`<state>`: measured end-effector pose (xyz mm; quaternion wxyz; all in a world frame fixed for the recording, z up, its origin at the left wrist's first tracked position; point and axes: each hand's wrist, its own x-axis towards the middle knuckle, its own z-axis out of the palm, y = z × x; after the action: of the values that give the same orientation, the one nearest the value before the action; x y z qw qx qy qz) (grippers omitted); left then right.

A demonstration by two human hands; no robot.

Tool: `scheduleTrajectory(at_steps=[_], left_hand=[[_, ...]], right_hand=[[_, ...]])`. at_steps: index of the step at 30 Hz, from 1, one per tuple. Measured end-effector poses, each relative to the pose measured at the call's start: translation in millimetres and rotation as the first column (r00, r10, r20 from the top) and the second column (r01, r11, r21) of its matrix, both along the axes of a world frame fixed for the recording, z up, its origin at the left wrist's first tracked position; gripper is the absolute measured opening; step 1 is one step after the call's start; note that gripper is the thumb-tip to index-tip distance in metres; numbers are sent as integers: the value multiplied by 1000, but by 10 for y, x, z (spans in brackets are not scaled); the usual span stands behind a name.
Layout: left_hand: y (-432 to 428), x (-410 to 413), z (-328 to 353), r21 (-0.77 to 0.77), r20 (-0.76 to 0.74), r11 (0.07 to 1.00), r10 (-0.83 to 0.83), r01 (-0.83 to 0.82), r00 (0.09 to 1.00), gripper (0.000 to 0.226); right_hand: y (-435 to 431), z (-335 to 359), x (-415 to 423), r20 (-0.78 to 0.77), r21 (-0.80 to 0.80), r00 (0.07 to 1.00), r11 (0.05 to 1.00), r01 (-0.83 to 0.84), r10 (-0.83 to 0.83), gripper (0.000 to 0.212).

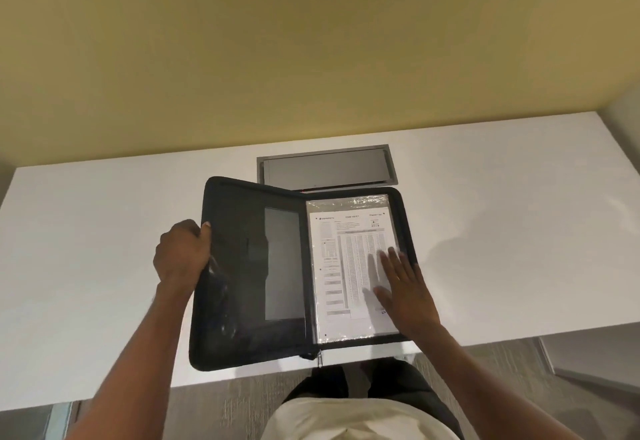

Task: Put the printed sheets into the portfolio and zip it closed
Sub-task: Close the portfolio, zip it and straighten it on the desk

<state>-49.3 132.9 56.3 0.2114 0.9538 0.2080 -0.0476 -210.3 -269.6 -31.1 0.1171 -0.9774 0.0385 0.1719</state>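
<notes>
A black zip portfolio (249, 342) lies open on the white desk (104, 231), near its front edge. Its left cover is tilted up off the desk, and my left hand (183, 252) grips that cover's outer edge. The printed sheets (349, 266) lie in the right half under a clear plastic sleeve. My right hand (403, 289) rests flat on them, fingers spread. The zip pull (320, 358) hangs at the bottom of the spine.
A grey cable hatch (325, 169) is set into the desk just behind the portfolio. A yellow wall (311, 41) rises behind the desk. Grey floor and my own torso show below the front edge.
</notes>
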Motion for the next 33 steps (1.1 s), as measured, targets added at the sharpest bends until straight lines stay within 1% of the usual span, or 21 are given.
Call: scheduleTrajectory(at_steps=[2, 5, 9, 11, 13, 14, 17, 18, 20, 21, 22, 24, 26, 28, 29, 31, 32, 33], left_hand=[[-124, 25, 230, -32, 21, 998, -57, 57, 998, 36], [-406, 27, 536, -126, 79, 978, -157, 166, 984, 31], [-884, 46, 798, -254, 101, 926, -261, 279, 960, 16], [-1109, 64, 857, -349, 104, 889, -278, 297, 955, 14], [-1287, 63, 875, -447, 117, 842, -278, 301, 953, 17], [-1365, 55, 864, -465, 137, 829, -278, 310, 951, 18], [-1558, -8, 758, -420, 240, 833, -281, 360, 929, 24], [-1611, -44, 708, -427, 266, 821, -285, 378, 921, 24], [-1704, -147, 605, -509, 290, 764, -281, 396, 915, 16], [-1738, -205, 541, -563, 285, 727, -275, 393, 918, 18], [-1762, -265, 465, -608, 269, 694, -278, 386, 922, 25], [-1799, -373, 275, -638, 227, 657, -337, 401, 914, 40], [-1826, -471, 42, -597, 177, 648, -470, 474, 865, 50], [-1847, -565, -190, -527, 77, 653, -601, 544, 796, 62], [-1853, -613, -298, -502, 25, 656, -640, 563, 768, 68], [-1842, -711, -501, -481, -45, 658, -679, 579, 733, 76], [-1834, -756, -591, -472, -74, 658, -692, 586, 718, 80], [-1832, -802, -667, -462, -107, 659, -706, 594, 700, 84]], right_hand=[[256, 152, 87, 60, 66, 998, 998, 3, -7, 72], [724, 470, 211, 149, 197, 989, 980, -14, -16, 70], [1321, 1045, 329, 264, 393, 955, 919, 23, -137, 68], [1521, 1306, 348, 305, 452, 937, 892, 16, -172, 68], [1629, 1468, 351, 305, 478, 934, 878, 17, -184, 69], [1650, 1513, 349, 292, 482, 938, 876, 23, -185, 70], [1642, 1560, 341, 253, 480, 947, 876, 54, -198, 72], [1615, 1560, 336, 256, 472, 945, 879, 63, -205, 72], [1524, 1548, 320, 280, 459, 932, 885, 81, -230, 73], [1458, 1532, 313, 293, 454, 924, 886, 91, -245, 75], [1381, 1504, 299, 304, 450, 917, 888, 100, -257, 77], [1207, 1449, 267, 296, 453, 912, 883, 127, -283, 83], [1006, 1383, 236, 247, 479, 911, 859, 181, -331, 86], [797, 1296, 203, 212, 447, 911, 865, 230, -352, 88], [691, 1245, 188, 192, 451, 904, 852, 265, -382, 87], [488, 1141, 173, 150, 488, 866, 798, 354, -476, 79], [401, 1080, 174, 164, 455, 850, 803, 385, -500, 76], [317, 1003, 176, 176, 384, 850, 830, 405, -497, 74]])
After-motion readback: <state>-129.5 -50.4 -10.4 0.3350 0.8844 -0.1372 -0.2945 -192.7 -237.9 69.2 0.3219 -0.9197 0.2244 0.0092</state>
